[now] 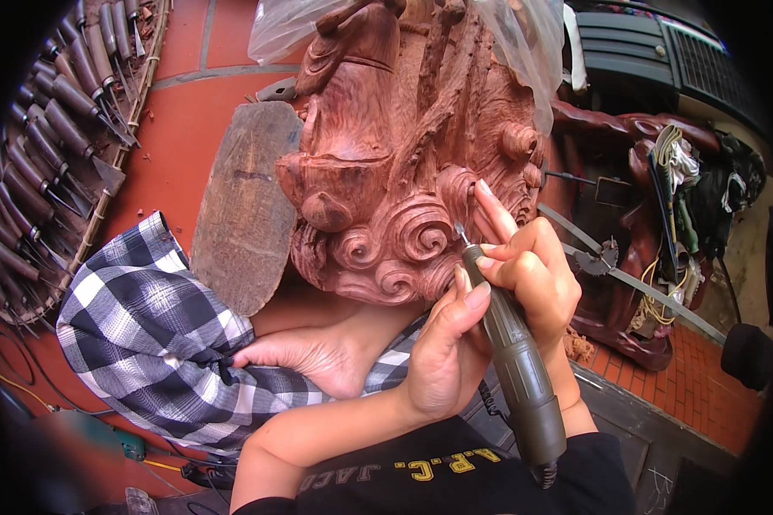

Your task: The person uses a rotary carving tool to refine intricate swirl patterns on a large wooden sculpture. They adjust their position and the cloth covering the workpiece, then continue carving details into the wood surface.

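A reddish wood carving (412,163) with spiral scrolls along its lower edge stands before me. My right hand (532,270) grips a dark rotary carving tool (520,365) near its front end, with fingers stretched onto the scrolls. The tool slants up and left, its thin metal bit at a groove beside a large scroll; whether it touches the wood I cannot tell. Just below, my left hand (442,352) is closed against the tool's left side, thumb up along it. The tool's body hides some of the left fingers. A cord leaves the tool's rear end.
A worn wooden board (245,206) leans left of the carving. Further left, a round woven tray (137,112) bears many wooden-handled chisels (69,129). Clear plastic sheeting (524,51) drapes the carving's far side. Dark red wood pieces and metal bars (644,287) lie right. Cables run at lower left.
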{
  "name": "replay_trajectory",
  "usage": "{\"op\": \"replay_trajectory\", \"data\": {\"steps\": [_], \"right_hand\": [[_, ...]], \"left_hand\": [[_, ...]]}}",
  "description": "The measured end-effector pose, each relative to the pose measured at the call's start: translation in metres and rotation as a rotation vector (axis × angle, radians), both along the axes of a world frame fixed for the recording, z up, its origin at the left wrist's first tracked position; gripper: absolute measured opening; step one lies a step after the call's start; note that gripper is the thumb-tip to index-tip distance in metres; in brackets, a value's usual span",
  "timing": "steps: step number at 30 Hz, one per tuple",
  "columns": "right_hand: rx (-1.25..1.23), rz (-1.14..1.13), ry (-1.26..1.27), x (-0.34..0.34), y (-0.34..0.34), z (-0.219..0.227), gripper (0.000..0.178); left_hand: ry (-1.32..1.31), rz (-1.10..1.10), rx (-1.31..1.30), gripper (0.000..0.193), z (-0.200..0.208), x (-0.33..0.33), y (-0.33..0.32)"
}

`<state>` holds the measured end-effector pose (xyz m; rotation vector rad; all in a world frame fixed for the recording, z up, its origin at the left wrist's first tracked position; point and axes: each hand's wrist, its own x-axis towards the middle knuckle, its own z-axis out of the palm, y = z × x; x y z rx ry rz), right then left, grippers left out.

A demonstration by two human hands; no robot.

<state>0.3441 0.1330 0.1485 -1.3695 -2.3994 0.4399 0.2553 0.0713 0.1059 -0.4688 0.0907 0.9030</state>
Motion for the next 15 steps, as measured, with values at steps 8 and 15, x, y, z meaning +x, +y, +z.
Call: {"op": "replay_trajectory", "data": {"steps": [8, 15], "right_hand": [[0.003, 0.004, 0.021, 0.001, 0.003, -0.002, 0.017], [0.005, -0.021, 0.072, -0.002, 0.006, -0.003, 0.017]], "left_hand": [[-0.007, 0.024, 0.041, 0.061, -0.001, -0.002, 0.004], [0.039, 0.037, 0.076, 0.061, -0.002, -0.003, 0.012]]}}
